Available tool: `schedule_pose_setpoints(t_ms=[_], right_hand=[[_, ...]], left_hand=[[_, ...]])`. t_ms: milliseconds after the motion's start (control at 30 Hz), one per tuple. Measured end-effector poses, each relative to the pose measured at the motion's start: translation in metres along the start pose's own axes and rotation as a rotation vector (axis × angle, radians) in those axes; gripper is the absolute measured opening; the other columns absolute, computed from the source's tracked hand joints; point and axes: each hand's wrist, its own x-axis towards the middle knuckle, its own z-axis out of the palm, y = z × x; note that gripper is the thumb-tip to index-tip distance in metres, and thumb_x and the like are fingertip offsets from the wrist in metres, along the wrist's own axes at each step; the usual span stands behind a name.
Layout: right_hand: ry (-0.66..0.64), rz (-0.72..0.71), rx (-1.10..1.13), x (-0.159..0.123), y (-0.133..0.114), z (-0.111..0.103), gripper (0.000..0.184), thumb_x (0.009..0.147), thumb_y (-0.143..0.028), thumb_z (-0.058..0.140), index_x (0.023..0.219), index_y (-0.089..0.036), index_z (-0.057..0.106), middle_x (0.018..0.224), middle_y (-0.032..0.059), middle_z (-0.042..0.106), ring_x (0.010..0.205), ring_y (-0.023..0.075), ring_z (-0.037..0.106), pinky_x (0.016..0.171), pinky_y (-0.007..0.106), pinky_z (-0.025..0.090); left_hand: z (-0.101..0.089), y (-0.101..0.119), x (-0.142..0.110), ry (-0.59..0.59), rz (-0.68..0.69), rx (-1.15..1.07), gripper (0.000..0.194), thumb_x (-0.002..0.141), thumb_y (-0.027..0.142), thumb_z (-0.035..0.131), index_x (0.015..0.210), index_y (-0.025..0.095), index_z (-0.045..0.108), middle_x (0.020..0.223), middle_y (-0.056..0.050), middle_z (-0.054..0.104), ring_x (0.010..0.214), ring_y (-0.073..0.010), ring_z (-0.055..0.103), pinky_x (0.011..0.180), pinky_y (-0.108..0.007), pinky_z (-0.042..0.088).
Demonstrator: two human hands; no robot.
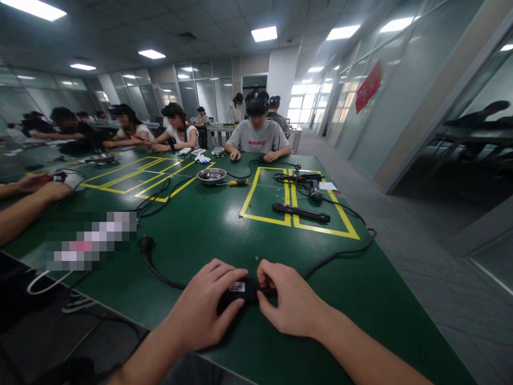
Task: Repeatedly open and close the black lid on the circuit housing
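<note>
My left hand is wrapped round a black device with a white label, held just above the near edge of the green table. My right hand pinches the same device at its right end, where a black cable leaves it and loops away to the right. A second black cable with a plug lies to the left of my hands.
Yellow tape squares mark the table; in them lie a long black tool and more black tools. A metal bowl and screwdriver sit further back. A person sits opposite; others sit left. An aisle runs right.
</note>
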Motion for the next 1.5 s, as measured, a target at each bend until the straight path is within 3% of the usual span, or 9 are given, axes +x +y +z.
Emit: schedule_pose_setpoints(t_ms=[100,200,333,433,533,733,1100,1300,1500], right_hand=[[-0.009,0.023,0.036,0.001,-0.001,-0.001,0.028,0.079,-0.011,0.063,0.087,-0.026,0.041,0.077,-0.0031,0.053,0.068,0.0178,0.052,0.066,0.030,0.036],[-0.015,0.047,0.030,0.001,-0.002,-0.002,0.028,0.079,-0.010,0.064,0.088,-0.025,0.043,0.078,-0.0028,0.056,0.069,0.0177,0.054,0.067,0.030,0.037],[-0.030,0.054,0.023,0.001,-0.002,-0.001,0.022,0.082,-0.015,0.070,0.096,-0.023,0.055,0.086,-0.0005,0.063,0.077,0.0195,0.060,0.073,0.032,0.043],[-0.050,0.054,0.026,0.001,-0.001,0.001,0.029,0.083,-0.024,0.078,0.110,-0.022,0.067,0.091,0.0017,0.067,0.083,0.0224,0.065,0.080,0.036,0.047],[-0.062,0.040,0.013,0.000,0.001,0.003,0.028,0.086,-0.028,0.080,0.112,-0.021,0.072,0.093,0.0035,0.069,0.087,0.0241,0.067,0.083,0.037,0.049],[-0.086,0.041,0.004,0.000,0.002,0.002,0.026,0.088,-0.030,0.083,0.112,-0.021,0.077,0.093,0.0041,0.071,0.086,0.0236,0.068,0.083,0.037,0.050],[-0.071,0.022,-0.003,0.001,0.003,-0.001,0.025,0.088,-0.028,0.080,0.112,-0.020,0.074,0.091,0.0035,0.069,0.083,0.0232,0.066,0.079,0.036,0.048],[-0.044,0.025,-0.008,-0.001,0.006,-0.003,0.011,0.091,-0.012,0.062,0.089,-0.021,0.057,0.082,0.0009,0.061,0.074,0.0188,0.058,0.069,0.031,0.040],[-0.049,0.012,-0.032,-0.001,0.009,-0.001,0.013,0.093,-0.015,0.061,0.085,-0.022,0.053,0.081,0.0012,0.060,0.074,0.0198,0.056,0.070,0.032,0.038]], left_hand=[[0.000,-0.005,0.001,0.103,-0.014,-0.060,0.032,0.102,0.031,0.063,0.132,0.024,0.069,0.116,-0.011,0.077,0.107,-0.0293,0.068,0.095,-0.044,0.059],[-0.002,-0.010,0.014,0.203,-0.195,-0.065,0.021,0.099,0.029,0.066,0.119,0.023,0.069,0.109,-0.009,0.076,0.102,-0.0281,0.070,0.092,-0.043,0.060],[-0.004,-0.015,0.037,0.065,-0.352,0.012,0.008,0.093,0.021,0.074,0.099,0.024,0.070,0.109,-0.007,0.079,0.109,-0.0309,0.071,0.098,-0.048,0.058],[-0.005,-0.017,0.034,0.031,-0.277,0.036,0.006,0.096,0.019,0.071,0.098,0.025,0.074,0.129,-0.009,0.078,0.126,-0.0328,0.067,0.108,-0.053,0.055],[-0.006,-0.018,0.011,0.157,-0.173,0.069,0.013,0.101,0.024,0.064,0.103,0.025,0.078,0.144,-0.012,0.069,0.135,-0.0336,0.061,0.113,-0.054,0.053],[-0.015,-0.016,-0.023,0.046,-0.148,0.024,0.024,0.100,0.032,0.069,0.122,0.027,0.077,0.118,-0.010,0.073,0.104,-0.0267,0.072,0.093,-0.039,0.061],[-0.015,-0.013,-0.015,-0.016,-0.176,-0.007,0.025,0.101,0.032,0.068,0.124,0.026,0.077,0.104,-0.006,0.074,0.092,-0.0221,0.073,0.079,-0.030,0.055],[-0.021,-0.013,-0.017,0.040,-0.125,-0.086,0.020,0.105,0.022,0.050,0.094,0.021,0.067,0.093,-0.006,0.071,0.085,-0.0202,0.069,0.077,-0.031,0.054],[-0.028,-0.005,-0.006,0.039,-0.083,0.083,0.020,0.097,0.016,0.057,0.084,0.022,0.070,0.105,-0.009,0.073,0.097,-0.0254,0.068,0.086,-0.039,0.056]])
